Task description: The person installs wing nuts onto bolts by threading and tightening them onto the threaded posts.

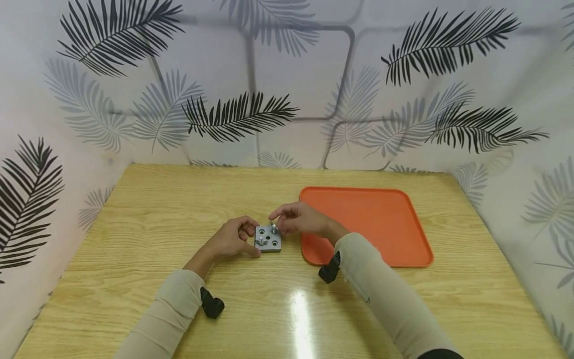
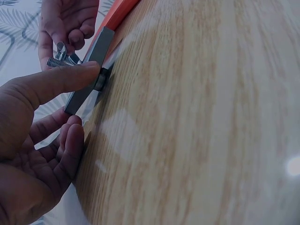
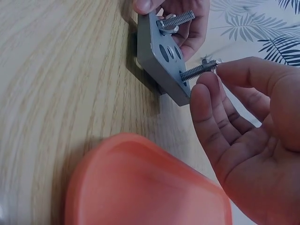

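My left hand (image 1: 230,237) grips a square grey metal plate (image 1: 268,245) at its left side, thumb along the near edge and fingers at the far edge. Several round holes pierce the plate. Two threaded bolts stand up from it. The near-left bolt (image 3: 182,19) carries a wing nut (image 3: 168,28) low against the plate. At the far-right corner, my right hand (image 1: 300,219) pinches a small wing nut (image 3: 209,64) at the tip of the other bolt (image 3: 193,72). Below the plate, a bolt head (image 2: 101,80) shows in the left wrist view.
An orange tray (image 1: 367,224) lies on the wooden table (image 1: 179,199), just right of the plate and partly under the right forearm. A wall covering with a leaf pattern (image 1: 242,117) rises behind the table's far edge.
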`<action>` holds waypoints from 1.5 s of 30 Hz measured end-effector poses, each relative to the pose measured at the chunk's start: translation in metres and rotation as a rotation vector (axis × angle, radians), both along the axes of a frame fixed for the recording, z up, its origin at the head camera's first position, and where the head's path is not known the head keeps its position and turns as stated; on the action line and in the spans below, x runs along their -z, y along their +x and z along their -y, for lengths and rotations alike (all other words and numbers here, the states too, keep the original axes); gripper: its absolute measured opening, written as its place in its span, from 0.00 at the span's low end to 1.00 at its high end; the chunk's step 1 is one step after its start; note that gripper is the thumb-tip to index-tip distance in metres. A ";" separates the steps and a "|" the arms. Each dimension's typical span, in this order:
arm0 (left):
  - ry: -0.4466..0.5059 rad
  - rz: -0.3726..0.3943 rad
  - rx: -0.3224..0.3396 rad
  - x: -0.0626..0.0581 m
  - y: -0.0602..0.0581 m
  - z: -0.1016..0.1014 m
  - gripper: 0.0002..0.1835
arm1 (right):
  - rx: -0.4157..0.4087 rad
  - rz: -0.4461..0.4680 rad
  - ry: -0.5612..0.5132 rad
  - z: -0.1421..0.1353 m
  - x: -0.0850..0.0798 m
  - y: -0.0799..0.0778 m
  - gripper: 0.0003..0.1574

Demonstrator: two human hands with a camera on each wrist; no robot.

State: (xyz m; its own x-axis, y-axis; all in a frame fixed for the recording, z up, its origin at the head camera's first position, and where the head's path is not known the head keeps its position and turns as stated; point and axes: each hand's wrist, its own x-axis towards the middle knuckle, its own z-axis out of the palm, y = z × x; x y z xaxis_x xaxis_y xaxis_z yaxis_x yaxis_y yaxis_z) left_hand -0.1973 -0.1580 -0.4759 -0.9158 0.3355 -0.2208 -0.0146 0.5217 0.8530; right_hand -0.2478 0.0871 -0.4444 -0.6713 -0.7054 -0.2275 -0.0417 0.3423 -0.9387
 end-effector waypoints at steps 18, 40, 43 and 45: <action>0.000 0.007 0.004 0.000 -0.001 -0.001 0.34 | 0.073 0.004 0.025 0.003 0.004 0.001 0.04; 0.009 0.009 0.008 -0.001 0.000 0.000 0.33 | 0.045 -0.057 0.054 0.007 0.002 0.000 0.14; 0.013 0.007 0.008 -0.001 0.000 0.000 0.33 | 0.059 -0.057 0.056 0.007 0.004 0.000 0.10; 0.016 0.004 0.009 0.000 -0.001 0.001 0.33 | 0.064 -0.058 0.060 0.007 0.005 0.000 0.09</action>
State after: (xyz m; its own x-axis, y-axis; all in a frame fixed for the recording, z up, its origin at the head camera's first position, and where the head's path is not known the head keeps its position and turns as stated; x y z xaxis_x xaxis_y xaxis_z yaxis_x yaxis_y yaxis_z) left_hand -0.1980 -0.1588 -0.4754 -0.9118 0.3475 -0.2189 -0.0131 0.5082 0.8611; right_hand -0.2479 0.0804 -0.4493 -0.7278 -0.6470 -0.2273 -0.0719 0.4016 -0.9130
